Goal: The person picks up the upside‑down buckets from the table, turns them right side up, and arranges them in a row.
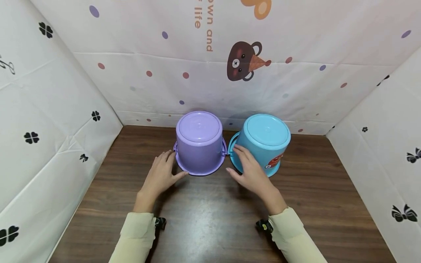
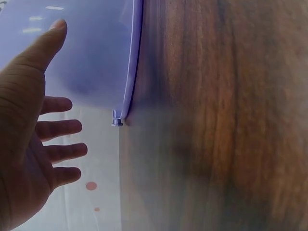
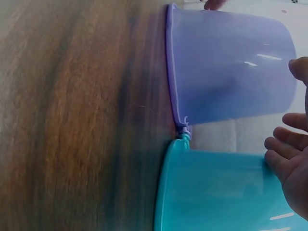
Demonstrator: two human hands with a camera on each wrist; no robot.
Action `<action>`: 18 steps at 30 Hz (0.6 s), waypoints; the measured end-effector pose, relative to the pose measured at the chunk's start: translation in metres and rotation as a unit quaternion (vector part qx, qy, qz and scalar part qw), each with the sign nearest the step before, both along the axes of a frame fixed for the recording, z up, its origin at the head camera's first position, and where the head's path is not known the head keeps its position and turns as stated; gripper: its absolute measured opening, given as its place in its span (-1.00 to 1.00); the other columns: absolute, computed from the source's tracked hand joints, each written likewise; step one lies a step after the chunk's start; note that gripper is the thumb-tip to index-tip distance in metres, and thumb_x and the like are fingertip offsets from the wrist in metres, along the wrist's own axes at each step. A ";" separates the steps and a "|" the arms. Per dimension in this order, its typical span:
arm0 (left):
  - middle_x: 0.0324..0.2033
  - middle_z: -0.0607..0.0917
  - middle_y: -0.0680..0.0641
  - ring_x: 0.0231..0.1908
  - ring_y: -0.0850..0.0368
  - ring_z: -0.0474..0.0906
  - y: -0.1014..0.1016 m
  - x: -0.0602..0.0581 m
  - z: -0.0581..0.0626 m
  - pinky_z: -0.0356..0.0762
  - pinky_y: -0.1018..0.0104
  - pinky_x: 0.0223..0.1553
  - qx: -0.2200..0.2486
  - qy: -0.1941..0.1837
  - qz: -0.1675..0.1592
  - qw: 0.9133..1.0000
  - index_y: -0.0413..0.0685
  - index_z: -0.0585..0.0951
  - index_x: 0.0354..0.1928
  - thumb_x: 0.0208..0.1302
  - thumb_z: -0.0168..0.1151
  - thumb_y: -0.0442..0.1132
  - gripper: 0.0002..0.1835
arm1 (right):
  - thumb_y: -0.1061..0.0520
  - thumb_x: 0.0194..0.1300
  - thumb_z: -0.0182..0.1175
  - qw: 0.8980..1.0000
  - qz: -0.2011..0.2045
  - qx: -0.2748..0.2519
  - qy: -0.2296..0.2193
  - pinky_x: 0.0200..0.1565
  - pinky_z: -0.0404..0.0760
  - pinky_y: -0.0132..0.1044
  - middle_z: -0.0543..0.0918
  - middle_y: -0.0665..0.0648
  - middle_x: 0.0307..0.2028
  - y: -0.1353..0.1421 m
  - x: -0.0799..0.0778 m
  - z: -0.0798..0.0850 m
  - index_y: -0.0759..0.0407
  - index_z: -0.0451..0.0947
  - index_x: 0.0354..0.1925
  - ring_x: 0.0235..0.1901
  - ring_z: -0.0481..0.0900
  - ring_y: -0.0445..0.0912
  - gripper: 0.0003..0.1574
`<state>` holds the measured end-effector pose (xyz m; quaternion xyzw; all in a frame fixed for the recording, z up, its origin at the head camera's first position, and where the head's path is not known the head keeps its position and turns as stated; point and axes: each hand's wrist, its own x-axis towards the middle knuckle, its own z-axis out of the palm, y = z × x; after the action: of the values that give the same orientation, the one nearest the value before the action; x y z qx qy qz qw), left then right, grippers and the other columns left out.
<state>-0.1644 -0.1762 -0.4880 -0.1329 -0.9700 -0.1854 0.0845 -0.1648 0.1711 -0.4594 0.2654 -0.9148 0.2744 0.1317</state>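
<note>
A purple bucket (image 1: 199, 157) stands upside down on the table, its base facing up and its wide rim on the wood. Just right of it is a light blue bucket (image 1: 267, 130), also upside down, with a red sticker (image 1: 274, 160) low on its side. My left hand (image 1: 161, 173) is at the purple bucket's left front, fingers spread and thumb toward the front rim. My right hand (image 1: 250, 173) is in front of the blue bucket's left side with its fingers extended. In the right wrist view, the buckets' handle joints (image 3: 184, 132) meet at their rims.
The brown wooden table (image 1: 204, 226) reaches back to a white printed cloth (image 1: 184, 87) right behind the buckets. Similar white cloth walls stand at the left (image 1: 49, 109) and right (image 1: 375, 146). Each wrist wears a dark strap (image 1: 160, 223).
</note>
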 end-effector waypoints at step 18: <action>0.40 0.38 -0.49 0.41 -0.45 0.31 0.002 -0.020 -0.008 0.26 -0.28 0.45 0.041 -0.046 -0.005 0.998 -0.41 0.35 0.43 0.15 0.45 0.31 0.08 | -0.19 0.37 0.35 0.990 0.005 0.029 -0.138 0.45 0.34 0.18 0.18 0.31 0.57 -0.019 -0.030 -0.024 0.29 0.11 0.58 0.55 0.20 0.21 0.11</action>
<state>-0.1845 -0.1738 -0.4959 -0.1256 -0.9636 -0.2318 0.0446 -0.1947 0.1518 -0.4834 0.2329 -0.9305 0.2828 -0.0053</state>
